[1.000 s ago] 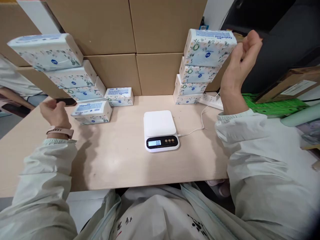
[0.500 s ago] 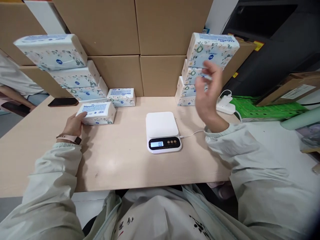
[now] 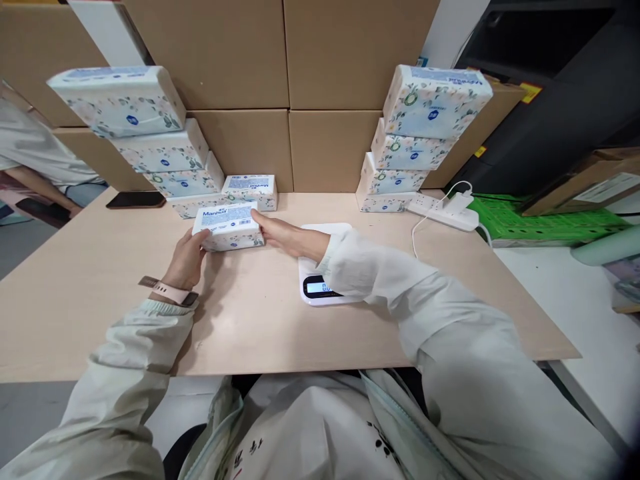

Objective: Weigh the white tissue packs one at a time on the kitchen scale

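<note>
A floral tissue pack (image 3: pixel 230 230) marked "Manhua" is held between both hands, a little in front of the left stack. My left hand (image 3: pixel 187 260) grips its left end, thumb on top. At its right end my right hand (image 3: pixel 277 233) is closed on the pack, with the forearm reaching across the white kitchen scale (image 3: pixel 310 270). Part of the scale's plate and display is hidden under that sleeve; the lit screen shows zeros. Another tissue pack (image 3: pixel 260 191) lies just behind the held one.
Tissue packs are stacked high at the left (image 3: pixel 125 110) and at the right (image 3: pixel 435 110), before cardboard boxes (image 3: pixel 245 143). A phone (image 3: pixel 135 199) lies at the far left. A power strip (image 3: pixel 445 210) with cables sits right, near a green crate (image 3: pixel 540 217). Another person (image 3: pixel 40 140) sits at left.
My right hand has come from the right stack across the scale to the tissue pack's right end. My left hand and the pack have moved right.
</note>
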A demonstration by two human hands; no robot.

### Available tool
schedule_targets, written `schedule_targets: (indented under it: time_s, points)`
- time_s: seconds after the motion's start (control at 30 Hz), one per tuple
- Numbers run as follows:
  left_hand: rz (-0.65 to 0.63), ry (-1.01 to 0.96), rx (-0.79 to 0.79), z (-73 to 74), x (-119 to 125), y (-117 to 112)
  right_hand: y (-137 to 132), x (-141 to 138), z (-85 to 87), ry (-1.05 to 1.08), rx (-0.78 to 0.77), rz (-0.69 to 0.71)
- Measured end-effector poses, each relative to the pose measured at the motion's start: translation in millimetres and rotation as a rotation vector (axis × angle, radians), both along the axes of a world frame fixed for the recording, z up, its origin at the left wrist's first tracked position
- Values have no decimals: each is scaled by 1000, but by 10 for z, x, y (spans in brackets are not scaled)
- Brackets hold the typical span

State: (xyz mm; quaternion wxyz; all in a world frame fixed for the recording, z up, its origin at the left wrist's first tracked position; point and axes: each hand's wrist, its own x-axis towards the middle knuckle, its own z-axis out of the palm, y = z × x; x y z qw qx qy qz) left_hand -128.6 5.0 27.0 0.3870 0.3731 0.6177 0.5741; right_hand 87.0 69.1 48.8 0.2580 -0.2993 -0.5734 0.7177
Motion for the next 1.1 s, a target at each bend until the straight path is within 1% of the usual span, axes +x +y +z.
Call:
schedule_targets:
  time_s: [0.07, 0.13, 0.2, 0.27, 0.33, 0.4, 0.47, 0.53, 0.6, 0.7, 0.87, 0.93, 1.0, 1.1]
  points:
    - [-103, -3, 101, 135, 175, -66, -24, 217, 125, -81, 66, 13]
    - [-245, -20, 209, 323, 400, -160, -139, 575, 309, -102, 232, -31]
    - [-400, -27, 285, 520, 656, -266, -318, 986, 490, -124, 395, -94]
    - [-538, -7, 306, 668, 906, -359, -515, 1369, 613, -177, 479, -186]
    - [-657, 19, 296, 724, 1122, -415, -687, 1680, 645, -247, 508, -292]
    - [-742, 23, 259, 685, 1287, -428, -804, 1911, 587, -316, 493, -373]
    - [-796, -2, 211, 582, 1403, -409, -852, 2069, 472, -358, 449, -427]
    - [-820, -33, 159, 465, 1478, -376, -840, 2166, 343, -360, 409, -453]
    - [-825, -50, 123, 373, 1521, -343, -795, 2214, 238, -341, 402, -473]
    - [-823, -58, 105, 299, 1546, -302, -738, 2225, 167, -329, 396, -476]
    - [-810, -86, 70, 270, 1545, -248, -741, 2205, 154, -335, 362, -439]
    - [-807, -91, 60, 256, 1524, -244, -737, 2214, 103, -336, 355, -456]
    - [-780, -87, 22, 217, 1476, -260, -716, 2229, -3, -342, 372, -523]
    - [-658, -92, -48, 100, 1362, -314, -675, 2253, -235, -320, 480, -727]
